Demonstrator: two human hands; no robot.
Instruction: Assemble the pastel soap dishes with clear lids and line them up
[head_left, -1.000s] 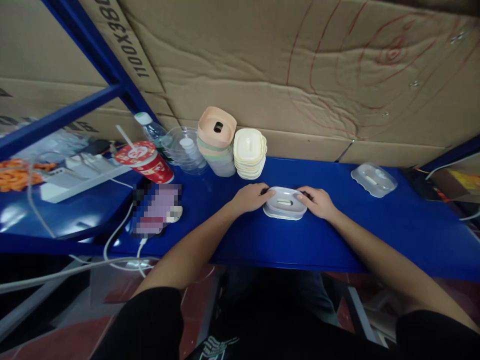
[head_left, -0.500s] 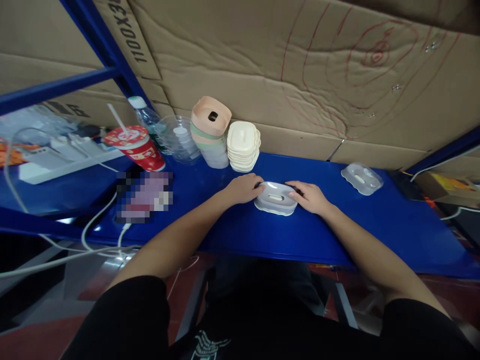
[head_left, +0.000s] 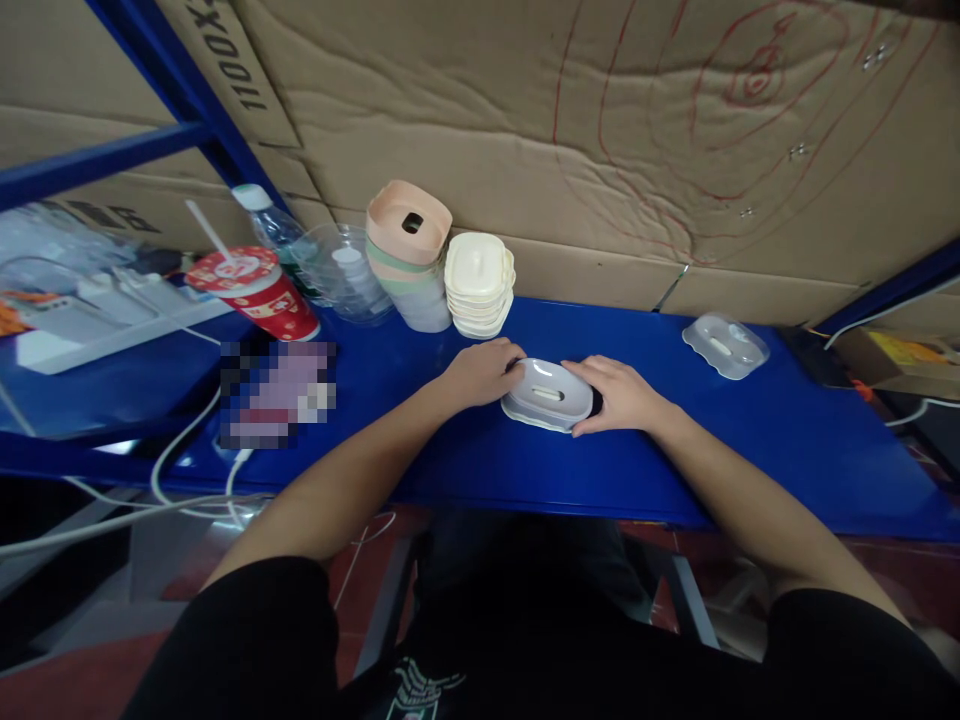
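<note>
A pale translucent oval dish with a slot in its middle lies on the blue table, a cream wavy rim showing beneath it. My left hand grips its left end, the thumb on the rim. At the right end, my right hand holds it between thumb and fingers. Behind the left hand stands a stack of cream lids. Beside that is a stack of peach, green and grey holders. Another dish with a cream piece lies at the right back.
On the left of the blue table are a red cup with a straw, a plastic bottle, clear round plastic, a blurred-out item and white cables. Cardboard rises behind; a power strip sits far left.
My right thumb has moved from the dish's top to its near right edge, and the right fingers now lie along its far edge. The whole view has shifted slightly.
</note>
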